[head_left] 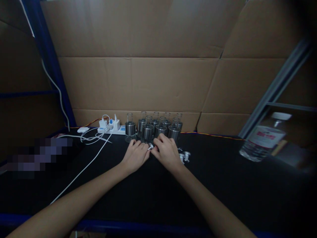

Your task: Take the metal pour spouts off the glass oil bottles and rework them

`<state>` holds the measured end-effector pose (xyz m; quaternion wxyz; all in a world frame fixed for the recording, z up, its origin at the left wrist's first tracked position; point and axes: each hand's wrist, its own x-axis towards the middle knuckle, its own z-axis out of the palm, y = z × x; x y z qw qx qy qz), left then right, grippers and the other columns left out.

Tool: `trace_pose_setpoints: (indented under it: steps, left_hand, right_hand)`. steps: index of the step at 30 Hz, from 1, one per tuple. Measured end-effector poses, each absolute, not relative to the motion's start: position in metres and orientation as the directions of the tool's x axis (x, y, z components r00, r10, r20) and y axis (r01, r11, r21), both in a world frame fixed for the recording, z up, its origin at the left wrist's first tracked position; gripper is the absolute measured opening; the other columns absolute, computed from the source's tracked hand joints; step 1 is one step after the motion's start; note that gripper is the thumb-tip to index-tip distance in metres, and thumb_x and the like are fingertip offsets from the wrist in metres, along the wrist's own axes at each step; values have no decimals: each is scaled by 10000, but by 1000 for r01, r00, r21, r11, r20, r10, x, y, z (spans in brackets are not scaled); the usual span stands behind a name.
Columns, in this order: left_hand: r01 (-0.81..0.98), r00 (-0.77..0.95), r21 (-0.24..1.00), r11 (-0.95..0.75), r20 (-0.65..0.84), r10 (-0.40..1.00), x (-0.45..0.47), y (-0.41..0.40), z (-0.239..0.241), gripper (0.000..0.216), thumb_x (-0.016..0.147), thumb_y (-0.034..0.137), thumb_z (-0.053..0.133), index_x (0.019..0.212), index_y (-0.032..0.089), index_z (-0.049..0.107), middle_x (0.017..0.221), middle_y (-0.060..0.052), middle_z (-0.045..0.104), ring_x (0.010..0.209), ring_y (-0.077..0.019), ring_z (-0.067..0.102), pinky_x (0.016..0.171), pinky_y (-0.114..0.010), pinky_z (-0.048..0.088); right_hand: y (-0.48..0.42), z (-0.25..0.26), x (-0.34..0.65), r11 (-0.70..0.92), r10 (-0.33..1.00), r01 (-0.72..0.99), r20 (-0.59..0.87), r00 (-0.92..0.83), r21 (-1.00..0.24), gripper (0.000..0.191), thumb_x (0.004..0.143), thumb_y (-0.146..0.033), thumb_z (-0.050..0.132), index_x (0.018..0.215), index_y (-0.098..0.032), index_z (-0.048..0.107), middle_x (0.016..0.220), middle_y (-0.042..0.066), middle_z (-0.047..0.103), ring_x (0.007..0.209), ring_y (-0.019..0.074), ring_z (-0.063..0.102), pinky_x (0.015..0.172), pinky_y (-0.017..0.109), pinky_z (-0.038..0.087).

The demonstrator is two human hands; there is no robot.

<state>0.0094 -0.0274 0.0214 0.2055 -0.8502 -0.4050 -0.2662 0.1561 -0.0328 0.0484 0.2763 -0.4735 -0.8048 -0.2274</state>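
My left hand [135, 154] and my right hand [167, 154] meet over the black tabletop, fingers closed. A small whitish, shiny piece [150, 146] is pinched between the fingertips of both; its exact kind is too small to make out. Just beyond my fingers stand several upright glass-and-metal cylinders with narrow clear necks, among them a front one [148, 131] and one at the left end [130, 128]. My fingers hide the lower parts of some. Right of my right hand lie small white pieces [187, 156], partly covered by the hand.
A white power strip [122, 130] with plugged-in chargers and loose white cables [95, 155] lies at the back left. On the right stands a large clear bottle [263, 140] with a white cap. Cardboard [173, 84] walls the back; a blue post [53, 62] rises at left.
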Motion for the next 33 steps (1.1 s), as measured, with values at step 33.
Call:
trace_pose_setpoints:
  steps: [33]
  left_hand:
    - [789, 541, -121, -602, 601, 589, 10, -27, 18, 181, 831, 245, 352, 760, 158, 494, 734, -27, 585, 755, -185, 458, 740, -356, 286]
  right_hand:
    - [-23, 48, 164, 482, 674, 875, 626, -392, 29, 37, 703, -179, 459, 689, -184, 493, 774, 15, 461, 702, 128, 464, 585, 231, 291]
